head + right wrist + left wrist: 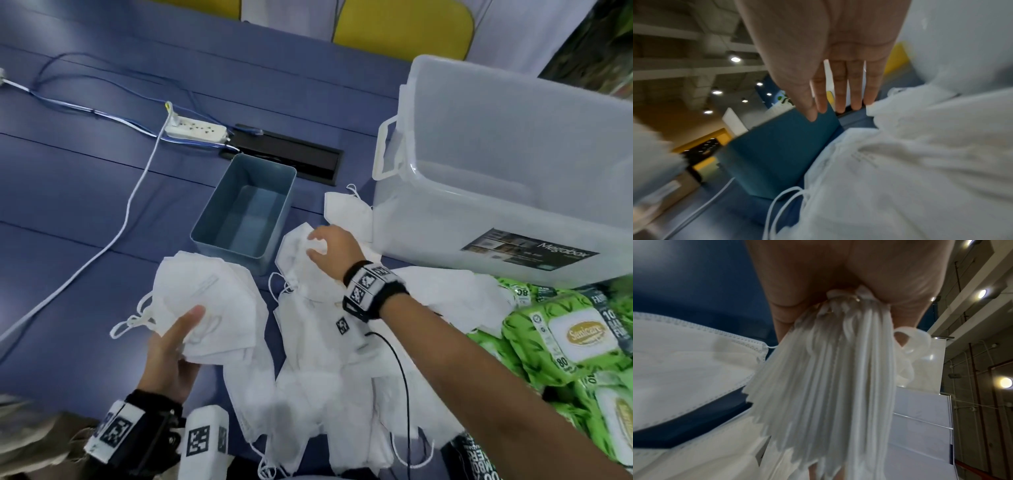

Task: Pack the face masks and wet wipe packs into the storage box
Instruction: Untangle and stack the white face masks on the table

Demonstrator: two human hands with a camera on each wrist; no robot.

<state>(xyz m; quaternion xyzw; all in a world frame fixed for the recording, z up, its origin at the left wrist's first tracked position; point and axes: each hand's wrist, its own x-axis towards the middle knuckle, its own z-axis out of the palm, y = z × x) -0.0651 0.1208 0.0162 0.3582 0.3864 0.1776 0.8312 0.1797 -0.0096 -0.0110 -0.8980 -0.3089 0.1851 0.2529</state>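
**Several masks gathered, one more under my fingers**

Several face masks sit stacked in my left hand [171, 346], thumb pressed on top and fingers curled beneath, so the stack of masks [209, 301] stays squared up and goes in as one bundle, I judge, instead of piece by piece. The left wrist view shows their folded edges fanned out from my grip. My right hand [329, 250] reaches forward with straight, relaxed fingers resting on the next mask [298, 253] of the loose masks [308, 377] spread between my two arms; it holds nothing.

Just ahead of my left hand stands a small blue bin [245, 209], empty. The clear storage box [513, 178] stands beyond and to the outside of my right hand, open at the top, with nothing visible inside. Green wet wipe packs [568, 339] lie piled outside my right forearm, untouched.

Ear loops trail from the loose masks and could snag as I lift. A black cable [404, 377] from my wrist crosses the pile. Farther off, beyond my left hand, a power strip [195, 132] and its white cord [113, 236] lie on the blue table [85, 171], well apart from my reach.
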